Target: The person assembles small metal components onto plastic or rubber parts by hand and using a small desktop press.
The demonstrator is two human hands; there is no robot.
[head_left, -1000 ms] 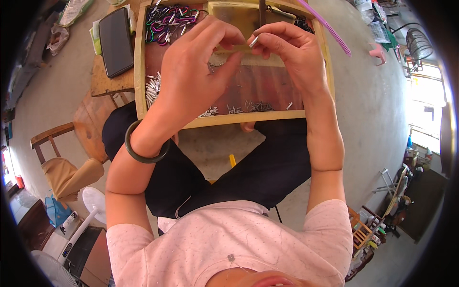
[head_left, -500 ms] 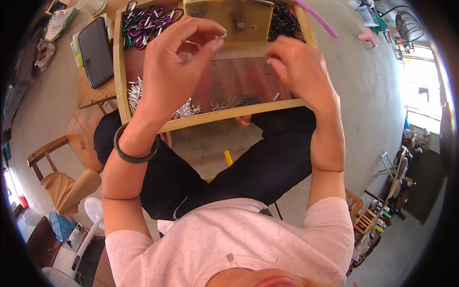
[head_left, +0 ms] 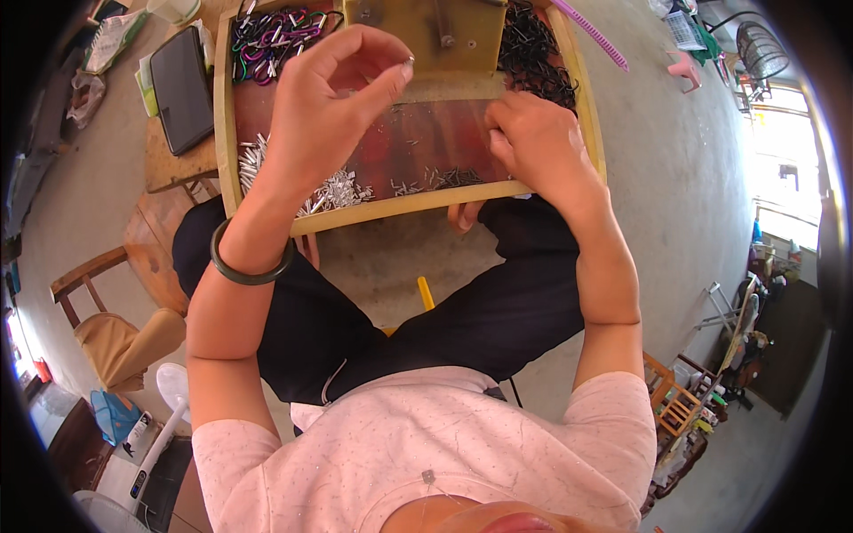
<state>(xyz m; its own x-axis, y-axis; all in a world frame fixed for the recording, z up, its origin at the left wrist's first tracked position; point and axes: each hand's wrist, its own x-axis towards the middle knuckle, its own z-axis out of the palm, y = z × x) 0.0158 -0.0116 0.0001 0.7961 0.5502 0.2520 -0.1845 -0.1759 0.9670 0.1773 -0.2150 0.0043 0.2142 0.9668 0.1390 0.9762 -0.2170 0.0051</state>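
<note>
Over a wooden-rimmed tray (head_left: 418,202) with a reddish floor, my left hand (head_left: 324,115) holds thumb and forefinger together in a pinch. A tiny silvery piece (head_left: 410,60) shows at those fingertips. My right hand (head_left: 544,147) hovers above the tray's right part with its fingers curled in; what they hold, if anything, is hidden. Just beyond it lies a heap of black hook-shaped parts (head_left: 537,53). A yellowish metal block (head_left: 426,44) stands between the hands at the back. Small silver pieces (head_left: 338,194) are piled by my left wrist, with dark pins (head_left: 453,178) to their right.
Coloured carabiners (head_left: 277,40) fill the tray's back left corner. Left of the tray a dark phone (head_left: 181,89) rests on a wooden stool (head_left: 178,164). A purple coiled strip (head_left: 593,35) sticks out past the right rim. A chair (head_left: 115,284) stands on the left.
My right hand has shifted slightly down and toward the left, its fingers more curled. My left hand keeps its pinch and has moved a little. The view has shifted slightly.
</note>
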